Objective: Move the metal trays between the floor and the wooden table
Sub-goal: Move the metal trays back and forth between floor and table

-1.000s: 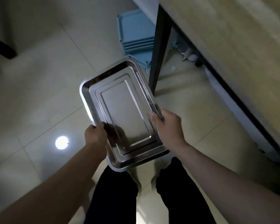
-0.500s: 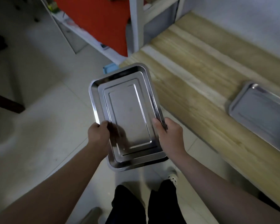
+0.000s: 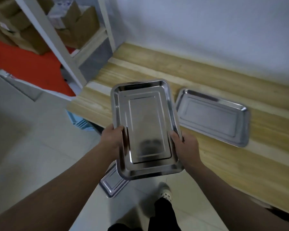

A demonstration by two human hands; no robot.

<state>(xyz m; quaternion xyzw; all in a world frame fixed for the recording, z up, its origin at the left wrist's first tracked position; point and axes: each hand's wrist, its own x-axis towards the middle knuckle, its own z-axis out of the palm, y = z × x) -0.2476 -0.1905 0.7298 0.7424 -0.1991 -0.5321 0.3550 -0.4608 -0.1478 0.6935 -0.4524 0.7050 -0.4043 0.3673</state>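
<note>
A: Foreground, bottom edge: dark trouser legs (image 3: 163, 215) and a pale shoe (image 3: 165, 194) on the tiled floor (image 3: 32, 155). What lies beside them?

B: A metal tray on the floor (image 3: 113, 185), only one corner showing; rest hidden under the held tray.

A: Mid-field, the hands?

B: Left hand (image 3: 112, 139) grips the left long edge of the held tray (image 3: 145, 129), thumb over the rim, fingers underneath. Right hand (image 3: 185, 147) grips the right long edge the same way. Tray is carried in the air, roughly level, long axis pointing away from the person. Far end overlaps the wooden table (image 3: 215, 77) edge, near end is over the floor.

A: Beyond that?

B: Tray on the table (image 3: 212, 117), lying flat, just beside the held tray's right edge; contact btwn them can't be judged. Under the table's left end, a blue stack (image 3: 78, 122), partly visible.

A: Background?

B: White shelf frame (image 3: 57, 42) w/ cardboard boxes (image 3: 77, 29), a red surface (image 3: 28, 64) at left, pale wall (image 3: 207, 30) behind the table.
</note>
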